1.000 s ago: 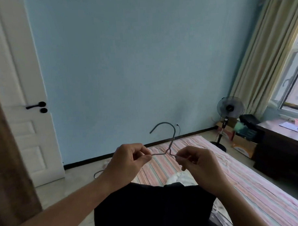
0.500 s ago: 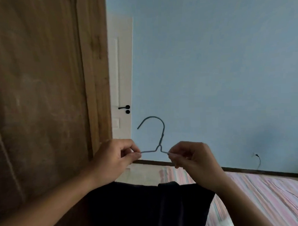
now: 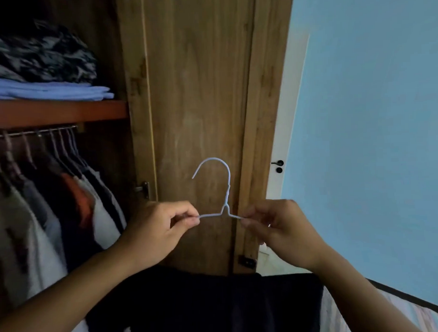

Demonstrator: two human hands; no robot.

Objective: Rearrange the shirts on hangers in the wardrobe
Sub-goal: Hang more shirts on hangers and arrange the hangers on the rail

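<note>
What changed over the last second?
The view swung left from the bed and blue wall to the open wardrobe, bringing its rail of hung shirts into sight. Unchanged: left hand and right hand pinch the hanger, dark shirt below.

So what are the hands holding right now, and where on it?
The wire hanger: left hand pinches its left shoulder, right hand its right shoulder.

Both forearms reach forward and up, wrists level. The left hand [image 3: 160,230] pinches thumb to forefinger, the other fingers curled; the right hand [image 3: 277,228] mirrors it, its grip seemingly a fingertip pinch too.
</note>
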